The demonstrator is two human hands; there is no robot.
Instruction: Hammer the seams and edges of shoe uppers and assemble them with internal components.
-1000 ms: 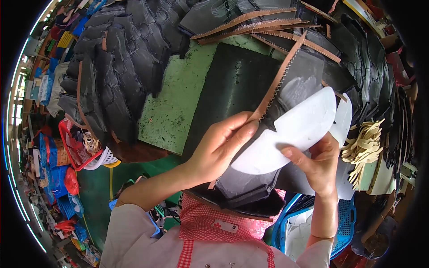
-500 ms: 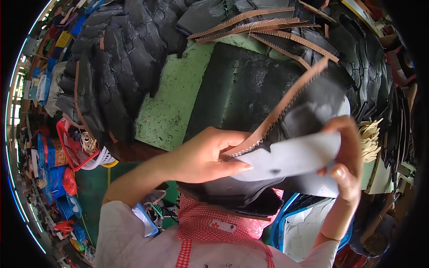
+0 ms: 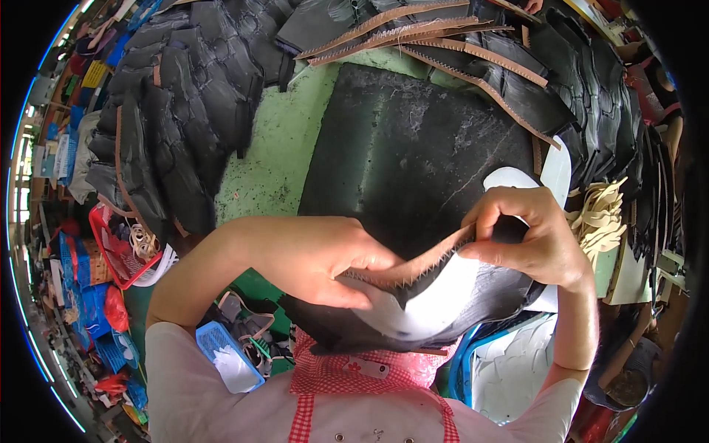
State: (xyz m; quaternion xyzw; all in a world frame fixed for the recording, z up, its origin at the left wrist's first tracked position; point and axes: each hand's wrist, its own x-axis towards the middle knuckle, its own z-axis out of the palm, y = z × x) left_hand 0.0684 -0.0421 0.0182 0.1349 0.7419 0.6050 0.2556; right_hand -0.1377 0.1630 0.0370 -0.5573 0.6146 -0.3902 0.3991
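Note:
Both my hands hold a black sheet piece with a brown, zigzag-stitched edge strip point(image 3: 425, 266). My left hand point(image 3: 332, 262) is closed on its left end, thumb on the near side. The right end of the strip is pinched between thumb and fingers of my right hand point(image 3: 532, 232). Against the black part, just below the strip, lies a curved white piece point(image 3: 421, 306). The piece bends between the hands, above my red checked apron point(image 3: 332, 365). Beyond it, a dark rectangular board point(image 3: 391, 140) rests on the green table point(image 3: 273, 148).
Overlapping black pieces point(image 3: 199, 81) pile at the left, with more point(image 3: 591, 103) at the right. Brown-edged strips point(image 3: 399, 37) lie at the back. White pieces point(image 3: 509, 177) and cream pieces point(image 3: 598, 218) sit at the right. A blue-rimmed bin point(image 3: 461, 369) and a light-blue basket point(image 3: 229, 362) stand beside me.
My right hand has moved left and let go of the white piece's end, now pinching the brown strip. The strip's raised free end has come down, and the white piece bends against the black part.

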